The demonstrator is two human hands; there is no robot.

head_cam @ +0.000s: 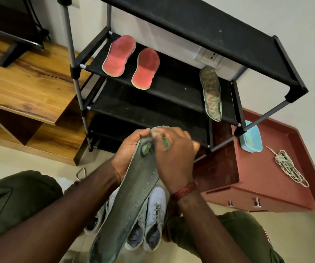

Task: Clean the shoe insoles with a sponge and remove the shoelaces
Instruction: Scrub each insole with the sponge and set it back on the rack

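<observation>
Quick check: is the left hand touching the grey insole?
Touching. The head view shows the left hand wrapped round the edge of the grey insole near its far end, while the right hand holds a green sponge against it.

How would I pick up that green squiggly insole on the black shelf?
Pinch the near end of the green patterned insole, coming from the front of the shelf. That end pokes out past the shelf's front edge, so your fingers can probably slip under it with your thumb on top. It is thin and flat, so a pinch should suit it better than a full grab.
</observation>
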